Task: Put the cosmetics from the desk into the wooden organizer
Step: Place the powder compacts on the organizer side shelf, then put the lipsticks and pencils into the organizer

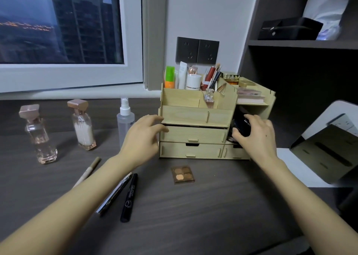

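Head view. The right hand [257, 136] grasps a black round compact [241, 126], fingers over its top and thumb beneath its lower edge, at the mouth of the open compartment on the right side of the wooden organizer [184, 117], below the small shelf. The compact is tilted, its lid facing the camera, and partly inside the opening. The left hand [142, 136] lies against the organizer's front left corner, thumb on the upper drawer front. Whether it clasps the corner or only steadies it cannot be told.

On the desk [203, 206] lie an eyeshadow palette [183, 175], a black eyeliner pen [129, 196], a silver pen-like tube [115, 193] and a beige pencil [88, 172]. A clear spray bottle [125, 123] and two glass perfume-style bottles [39, 134] [84, 125] stand to the left.

Handling, as judged: the compact appears rigid, light and glossy, hence liable to slip. A hold across its rim, as shown, suits it better than pressure on the lid, and its hinge may open if squeezed off-centre. The glass bottles are likely heavier and breakable, and best taken round the body, not by the cap.
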A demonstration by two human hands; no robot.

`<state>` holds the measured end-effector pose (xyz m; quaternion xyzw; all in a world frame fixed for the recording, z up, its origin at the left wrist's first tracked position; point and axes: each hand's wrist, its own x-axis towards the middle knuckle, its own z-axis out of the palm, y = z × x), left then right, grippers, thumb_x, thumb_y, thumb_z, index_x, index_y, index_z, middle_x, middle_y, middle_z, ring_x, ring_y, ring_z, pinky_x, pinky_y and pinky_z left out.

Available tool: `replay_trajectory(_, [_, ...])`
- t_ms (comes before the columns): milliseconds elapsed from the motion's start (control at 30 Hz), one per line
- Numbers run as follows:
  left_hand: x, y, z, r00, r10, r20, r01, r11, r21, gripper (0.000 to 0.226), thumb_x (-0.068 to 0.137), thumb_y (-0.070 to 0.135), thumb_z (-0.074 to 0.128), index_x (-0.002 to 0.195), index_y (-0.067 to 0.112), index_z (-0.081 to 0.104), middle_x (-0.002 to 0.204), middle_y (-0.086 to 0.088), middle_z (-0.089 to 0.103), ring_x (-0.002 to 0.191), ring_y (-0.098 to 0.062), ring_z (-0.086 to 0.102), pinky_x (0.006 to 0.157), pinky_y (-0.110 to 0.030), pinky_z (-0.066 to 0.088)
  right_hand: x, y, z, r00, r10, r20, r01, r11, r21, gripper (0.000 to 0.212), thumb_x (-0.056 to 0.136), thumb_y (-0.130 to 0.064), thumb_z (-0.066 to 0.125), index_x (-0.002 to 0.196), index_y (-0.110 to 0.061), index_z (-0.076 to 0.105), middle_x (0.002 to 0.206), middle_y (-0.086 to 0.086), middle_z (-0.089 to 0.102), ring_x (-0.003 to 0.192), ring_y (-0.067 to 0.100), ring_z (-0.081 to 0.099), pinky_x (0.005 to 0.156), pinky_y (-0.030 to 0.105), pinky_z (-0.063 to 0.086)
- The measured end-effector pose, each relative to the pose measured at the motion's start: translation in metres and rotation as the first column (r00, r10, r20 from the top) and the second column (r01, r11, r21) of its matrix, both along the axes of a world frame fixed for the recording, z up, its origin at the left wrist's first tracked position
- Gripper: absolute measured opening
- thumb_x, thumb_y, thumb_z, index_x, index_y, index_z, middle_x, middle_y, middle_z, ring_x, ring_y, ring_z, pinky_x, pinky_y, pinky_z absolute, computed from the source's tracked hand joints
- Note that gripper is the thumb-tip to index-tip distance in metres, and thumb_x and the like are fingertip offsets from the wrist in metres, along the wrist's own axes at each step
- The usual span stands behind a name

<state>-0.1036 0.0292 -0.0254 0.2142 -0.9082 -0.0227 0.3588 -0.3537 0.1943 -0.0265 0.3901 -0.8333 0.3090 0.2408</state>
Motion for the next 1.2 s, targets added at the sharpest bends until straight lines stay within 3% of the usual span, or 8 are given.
replay_trajectory(400, [0.012,-0.012,0.007,0.998,0.052,-0.037,-0.053,0.998,-0.019,0.041,0.065,-0.015,0.050,0.089,0.008,0.073,0.118,-0.012,0.064,0.111,-0.034,0.056,0.086,-0.036,0.044,-0.018,-0.024,-0.003,0.999,0.035,-0.025,-0.030,0.982,0.187,0.040,0.095,-0.018,0.050,0.131,-0.001,0.051,0.140,0.021,0.047,0.136,0.035,0.035,0.112,0.043,0.026])
replay_trajectory(500, [0.020,-0.018,0.007,0.996,0.075,-0.047,-0.076,0.997,-0.012,0.041,0.065,-0.014,0.050,0.089,0.010,0.073,0.118,-0.012,0.064,0.110,-0.033,0.056,0.087,-0.038,0.044,0.006,-0.018,-0.001,0.976,0.012,-0.219,-0.009,1.000,0.016,0.022,0.090,-0.011,0.054,0.101,0.001,0.069,0.105,0.021,0.069,0.103,0.038,0.061,0.088,0.045,0.045])
replay_trajectory(633, [0.033,-0.023,0.000,0.991,0.126,-0.042,-0.125,0.992,0.021,0.041,0.065,-0.014,0.049,0.089,0.008,0.073,0.112,-0.011,0.067,0.105,-0.034,0.057,0.087,-0.038,0.044,0.068,-0.018,-0.010,0.886,0.203,-0.417,-0.227,0.974,-0.009,0.015,0.082,-0.015,0.059,0.073,-0.009,0.069,0.067,0.006,0.068,0.065,0.028,0.062,0.057,0.033,0.048])
replay_trajectory(733, [0.046,-0.027,-0.007,0.984,0.177,-0.005,-0.176,0.981,0.078,0.041,0.068,-0.012,0.046,0.092,0.009,0.074,0.107,-0.008,0.068,0.096,-0.035,0.056,0.083,-0.037,0.044,0.100,-0.033,-0.033,0.896,0.394,-0.206,-0.331,0.900,0.284,0.025,0.084,-0.036,0.060,0.095,-0.016,0.070,0.091,0.002,0.072,0.087,0.026,0.064,0.069,0.031,0.048])
replay_trajectory(800, [0.056,-0.030,-0.012,0.979,0.199,0.053,-0.205,0.970,0.130,0.042,0.070,-0.009,0.045,0.094,0.012,0.073,0.108,-0.008,0.066,0.096,-0.034,0.054,0.084,-0.038,0.044,0.106,-0.045,-0.050,0.918,0.396,0.041,-0.359,0.779,0.515,0.052,0.084,-0.054,0.054,0.126,-0.022,0.055,0.125,0.000,0.060,0.116,0.025,0.052,0.092,0.033,0.042])
replay_trajectory(867, [0.067,-0.033,-0.016,0.968,0.232,0.094,-0.246,0.951,0.187,0.041,0.073,-0.006,0.045,0.096,0.016,0.072,0.110,-0.006,0.064,0.101,-0.031,0.054,0.085,-0.036,0.044,0.109,-0.053,-0.058,0.913,0.362,0.189,-0.397,0.675,0.622,0.063,0.081,-0.060,0.053,0.135,-0.027,0.045,0.135,0.000,0.052,0.124,0.025,0.045,0.102,0.033,0.038])
replay_trajectory(1000, [0.087,-0.044,-0.017,0.948,0.310,0.076,-0.318,0.899,0.300,0.040,0.074,-0.004,0.044,0.094,0.019,0.071,0.110,-0.004,0.065,0.099,-0.025,0.059,0.078,-0.030,0.044,0.113,-0.056,-0.067,0.897,0.387,0.215,-0.434,0.673,0.599,0.055,0.081,-0.057,0.054,0.128,-0.028,0.051,0.125,0.000,0.059,0.116,0.025,0.047,0.098,0.033,0.040])
replay_trajectory(1200, [0.110,-0.058,-0.024,0.906,0.384,0.178,-0.421,0.778,0.466,0.037,0.075,0.002,0.045,0.094,0.021,0.071,0.107,-0.007,0.070,0.099,-0.025,0.063,0.085,-0.031,0.048,0.127,-0.050,-0.069,0.837,0.492,0.238,-0.543,0.697,0.468,0.049,0.079,-0.050,0.060,0.122,-0.027,0.056,0.115,-0.006,0.062,0.107,0.018,0.051,0.092,0.024,0.037])
